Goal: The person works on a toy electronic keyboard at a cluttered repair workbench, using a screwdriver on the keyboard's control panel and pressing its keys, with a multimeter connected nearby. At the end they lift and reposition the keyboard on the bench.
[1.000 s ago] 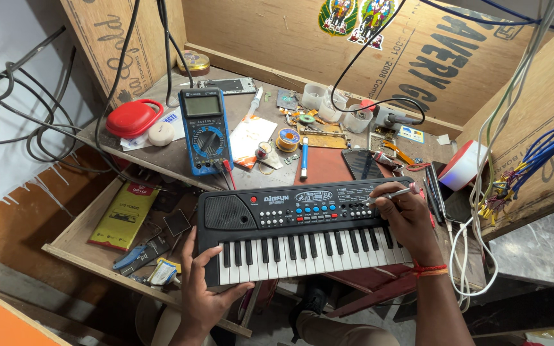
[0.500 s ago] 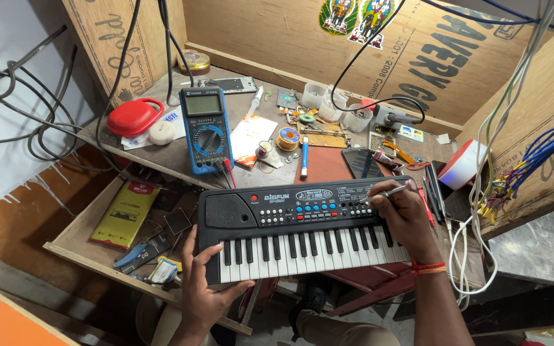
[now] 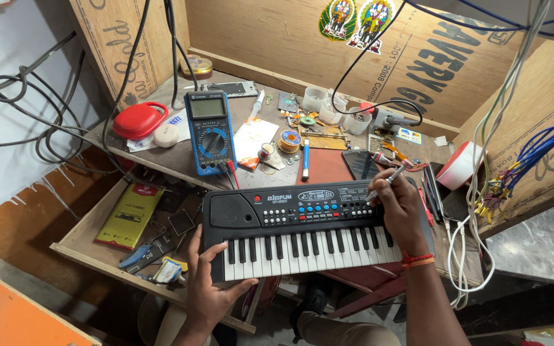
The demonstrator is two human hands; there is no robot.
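Crowded workbench (image 3: pixel 161 160), keyboard (image 3: pixel 302 224) overhanging front edge.

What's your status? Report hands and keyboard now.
Left hand gripping the keyboard's left front corner. Right hand holds a screwdriver, tip at the button panel. Blue multimeter close behind.

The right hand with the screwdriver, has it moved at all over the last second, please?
No, hardly at all: the right hand still rests at the toy keyboard's right end, screwdriver tip on the button panel, same spot relative to the phone.
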